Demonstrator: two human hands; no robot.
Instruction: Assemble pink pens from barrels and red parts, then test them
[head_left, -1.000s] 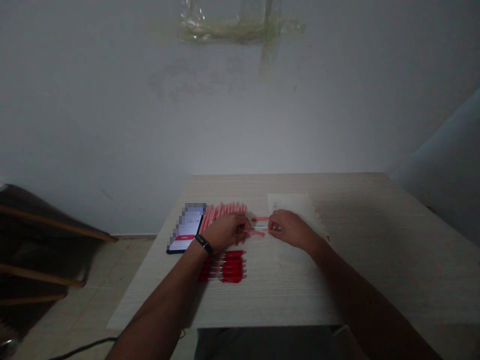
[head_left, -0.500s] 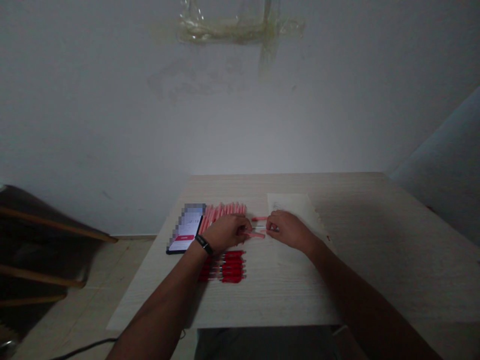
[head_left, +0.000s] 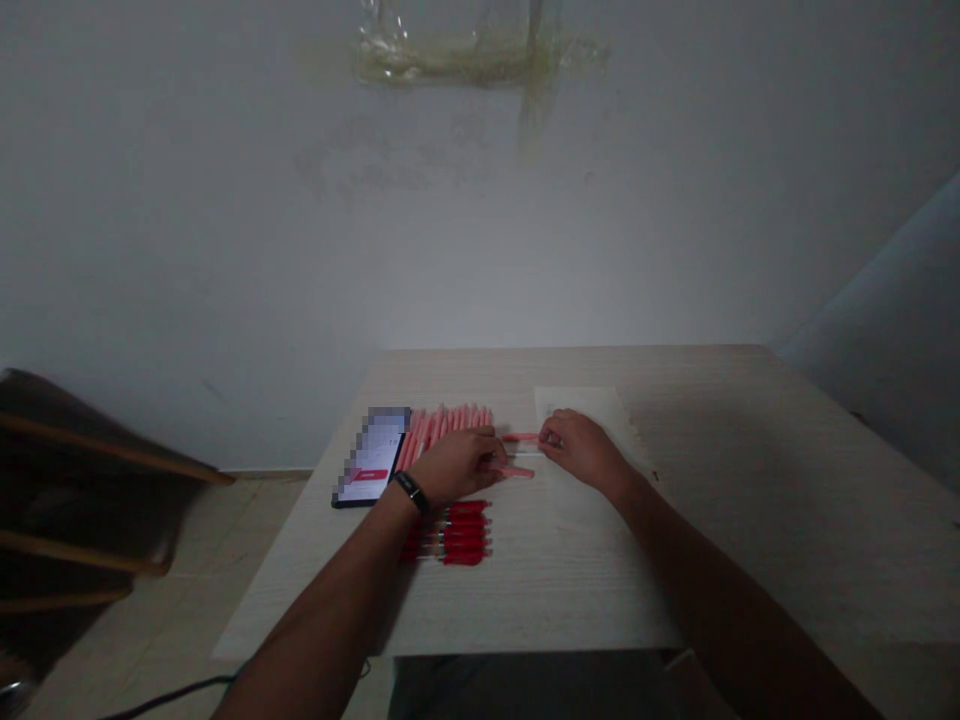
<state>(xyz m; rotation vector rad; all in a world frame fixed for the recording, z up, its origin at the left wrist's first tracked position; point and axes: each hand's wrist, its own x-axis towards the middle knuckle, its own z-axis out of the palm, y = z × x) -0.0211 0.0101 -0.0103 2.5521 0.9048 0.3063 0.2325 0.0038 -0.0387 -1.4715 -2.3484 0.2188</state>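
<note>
Pale wood-grain table (head_left: pixel 585 610) stands against a grey wall (head_left: pixel 480 260). Between the two hands lies a thin white rod (head_left: pixel 526 454), its long axis running left to right, its right end at the fingertips of the right hand (head_left: pixel 576 450). An upper pink piece (head_left: pixel 519 437) lies roughly parallel on the far side and also points at those fingertips, which are pinched together; which part they grip cannot be told. A lower pink piece (head_left: pixel 517 472) projects rightward from the curled fingers of the left hand (head_left: pixel 463 465), the nearer hand to it; grip is not confirmable. Outward: pink pens (head_left: pixel 450 420) beyond the left hand, red pens (head_left: pixel 466 535) on its near side, phone (head_left: pixel 369 476) to its left, paper sheet (head_left: pixel 577 398) beneath the right hand.
</note>
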